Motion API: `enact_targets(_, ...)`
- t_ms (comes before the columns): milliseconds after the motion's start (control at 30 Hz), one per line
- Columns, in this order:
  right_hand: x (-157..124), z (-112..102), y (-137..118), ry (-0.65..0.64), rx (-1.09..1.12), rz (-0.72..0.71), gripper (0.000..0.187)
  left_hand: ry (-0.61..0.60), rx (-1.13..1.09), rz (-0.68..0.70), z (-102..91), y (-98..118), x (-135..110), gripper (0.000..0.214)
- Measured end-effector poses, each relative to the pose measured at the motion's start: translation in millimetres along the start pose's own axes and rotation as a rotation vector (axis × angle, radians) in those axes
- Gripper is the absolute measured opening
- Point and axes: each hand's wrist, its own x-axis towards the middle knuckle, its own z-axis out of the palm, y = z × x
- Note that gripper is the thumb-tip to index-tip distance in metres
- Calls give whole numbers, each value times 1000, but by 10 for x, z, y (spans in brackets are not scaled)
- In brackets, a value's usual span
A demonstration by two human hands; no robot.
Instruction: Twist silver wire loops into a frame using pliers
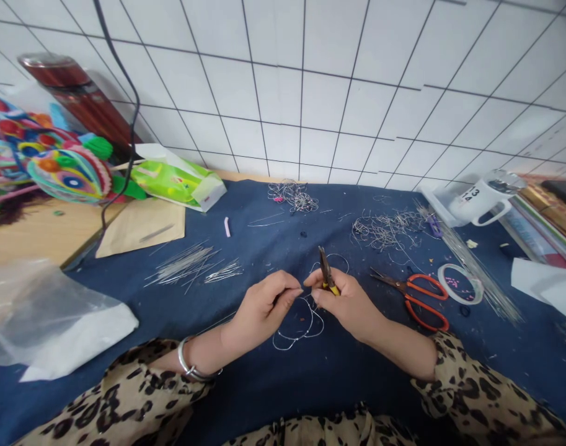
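Note:
Thin silvery wire (320, 327) hangs in loops below and between my two hands over the dark blue cloth (283, 390). My left hand (271, 303) is closed, thumb and fingertips pinching the wire. Facing it, my right hand (341, 303) has its fingers wrapped round yellow-handled pliers (326, 269), whose dark jaws point up and away. The right fingertips come close to the left ones; whether they also pinch the wire I cannot make out. Orange-handled scissors (415, 294) lie to the right of my right hand.
Straight wires (185, 266) lie at left, tangled wire (387, 229) at back right. A roll of clear tape (460, 284), a white mug (482, 201) and long rods (482, 266) are on the right. A plastic bag (64, 316), green packet (178, 183) and red flask (80, 93) stand left.

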Motion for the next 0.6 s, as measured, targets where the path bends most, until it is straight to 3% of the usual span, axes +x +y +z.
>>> enact_targets(167,1,0,9,-5,4,11,15,-91,-20,81,-41,-28,16,13)
enact_targets(400,9,-17,5,6,-60,7,15,-214,-151,-69,-105,3,58,13)
enact_targets(600,14,-19,-19,-8,-115,-22,14,-299,-77,-17,-133,-40,91,15)
